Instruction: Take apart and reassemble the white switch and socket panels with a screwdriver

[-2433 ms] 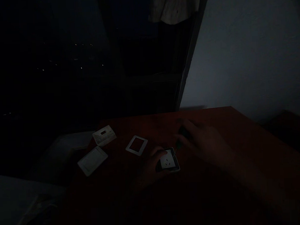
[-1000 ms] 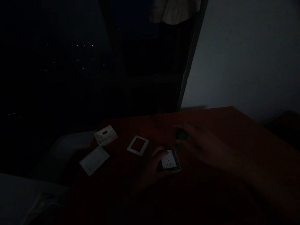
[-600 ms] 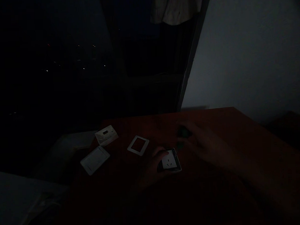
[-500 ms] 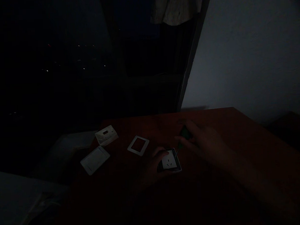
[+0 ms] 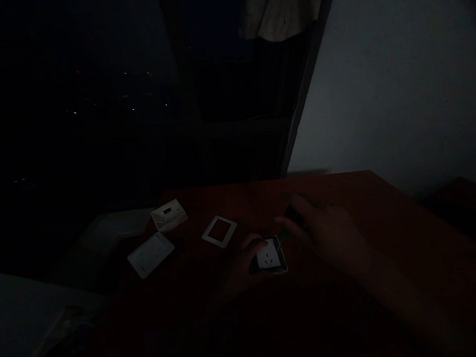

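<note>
A: In the head view, where is the socket (image 5: 268, 255) seen?

B: On the worktop (image 5: 353, 194), face up, clasped from its left side in the grip of the left hand (image 5: 242, 265).

A: And the right hand (image 5: 329, 227)?

B: It is poised up and to the right of the socket, the screwdriver (image 5: 285, 233) grasped in its grip. The shaft is slanted down and leftward to the dark border right of the pale face; whether a screw is met cannot be told.

A: Which hand is nearer?

B: The left, by direct touch. The frame (image 5: 214, 240) is set farther left, apart.
</note>
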A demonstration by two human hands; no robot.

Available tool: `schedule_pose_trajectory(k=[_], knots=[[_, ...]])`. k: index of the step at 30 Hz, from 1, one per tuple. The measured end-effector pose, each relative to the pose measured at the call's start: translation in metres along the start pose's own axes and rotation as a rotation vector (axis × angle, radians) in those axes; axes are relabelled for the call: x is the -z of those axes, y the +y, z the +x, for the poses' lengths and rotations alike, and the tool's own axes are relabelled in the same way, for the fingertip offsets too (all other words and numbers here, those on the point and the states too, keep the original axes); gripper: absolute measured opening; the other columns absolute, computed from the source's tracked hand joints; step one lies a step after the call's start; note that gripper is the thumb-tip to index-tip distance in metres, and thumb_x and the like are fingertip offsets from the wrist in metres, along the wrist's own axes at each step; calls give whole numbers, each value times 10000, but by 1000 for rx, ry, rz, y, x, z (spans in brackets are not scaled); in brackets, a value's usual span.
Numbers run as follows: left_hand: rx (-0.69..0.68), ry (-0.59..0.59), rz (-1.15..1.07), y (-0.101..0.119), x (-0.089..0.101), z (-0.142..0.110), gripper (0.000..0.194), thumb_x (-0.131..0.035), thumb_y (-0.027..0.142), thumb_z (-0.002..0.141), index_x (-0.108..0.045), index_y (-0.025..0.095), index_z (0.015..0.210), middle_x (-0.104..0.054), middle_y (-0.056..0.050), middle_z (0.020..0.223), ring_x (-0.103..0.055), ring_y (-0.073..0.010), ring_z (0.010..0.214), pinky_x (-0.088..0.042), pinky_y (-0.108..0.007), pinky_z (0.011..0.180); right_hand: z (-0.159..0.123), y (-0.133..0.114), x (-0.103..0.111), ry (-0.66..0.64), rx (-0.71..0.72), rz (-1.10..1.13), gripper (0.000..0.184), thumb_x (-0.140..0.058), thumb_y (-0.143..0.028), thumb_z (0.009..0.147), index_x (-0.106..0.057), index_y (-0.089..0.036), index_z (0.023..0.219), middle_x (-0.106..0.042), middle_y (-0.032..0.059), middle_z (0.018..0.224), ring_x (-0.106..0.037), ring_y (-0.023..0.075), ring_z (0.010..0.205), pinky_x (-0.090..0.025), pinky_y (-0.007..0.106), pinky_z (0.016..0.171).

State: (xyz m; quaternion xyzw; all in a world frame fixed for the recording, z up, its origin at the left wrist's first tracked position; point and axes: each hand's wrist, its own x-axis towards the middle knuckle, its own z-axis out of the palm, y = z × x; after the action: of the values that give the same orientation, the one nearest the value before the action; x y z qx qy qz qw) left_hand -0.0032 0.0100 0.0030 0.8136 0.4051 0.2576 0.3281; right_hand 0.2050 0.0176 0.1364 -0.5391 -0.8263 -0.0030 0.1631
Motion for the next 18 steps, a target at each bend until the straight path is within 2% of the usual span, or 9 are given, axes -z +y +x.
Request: schedule_pose_trajectory(k=[3, 5, 7, 9, 13, 15, 18], knots=[[5, 10, -23, 0, -1, 0, 541, -698, 397, 790, -492, 287, 1277, -441, -42, 1355, -464, -246, 1206, -411, -365, 1002, -4, -1, 6, -15, 146, 185, 460, -414, -214, 901, -382, -185, 1359, -610, 116, 1244, -635, 237, 1034, -526, 363, 812], [4, 15, -17, 0, -1, 0, 547, -693, 420, 788, -493, 291, 1281, -443, -36, 1354, -467, -249, 1202, -415, -368, 999, -7, 0, 9, -31, 213, 262, 530, -425, -145, 872, -337, -205, 1392, -566, 93, 1313, -597, 202, 1106, -500, 325, 876], [7, 14, 6, -1, -1, 0, 558, -700, 425, 778, -498, 296, 1281, -444, -32, 1355, -469, -257, 1198, -418, -378, 995, -7, 0, 9, -40, 184, 225, 472, -437, -180, 897, -377, -240, 1361, -598, 72, 1264, -634, 197, 1022, -514, 316, 813], [6, 8, 21, -2, 0, -1, 558, -699, 419, 779, -495, 302, 1286, -446, -30, 1355, -471, -259, 1195, -421, -387, 992, -6, -2, 7, -39, 109, 100, 351, -440, -279, 928, -464, -249, 1276, -645, 68, 1154, -673, 211, 867, -515, 321, 684], [2, 9, 17, -3, -1, -1, 563, -699, 420, 781, -492, 301, 1290, -430, -35, 1375, -450, -266, 1223, -402, -393, 1016, -1, -10, 4, -1, -42, -191, 313, -414, -437, 932, -561, -227, 1111, -679, 83, 1001, -664, 226, 635, -399, 293, 471], [4, 10, 15, -3, -1, 0, 564, -707, 398, 778, -490, 293, 1288, -424, -40, 1378, -450, -262, 1221, -410, -380, 1006, 0, -12, 5, -8, -65, -206, 316, -406, -437, 930, -558, -216, 1098, -684, 84, 965, -660, 235, 630, -380, 292, 463], [13, -9, 7, -1, 0, 0, 570, -707, 384, 780, -478, 292, 1294, -430, -42, 1370, -458, -256, 1213, -410, -379, 1002, -2, -9, 10, -64, 9, -4, 331, -451, -280, 898, -486, -190, 1215, -674, 94, 1025, -672, 235, 789, -454, 310, 583]])
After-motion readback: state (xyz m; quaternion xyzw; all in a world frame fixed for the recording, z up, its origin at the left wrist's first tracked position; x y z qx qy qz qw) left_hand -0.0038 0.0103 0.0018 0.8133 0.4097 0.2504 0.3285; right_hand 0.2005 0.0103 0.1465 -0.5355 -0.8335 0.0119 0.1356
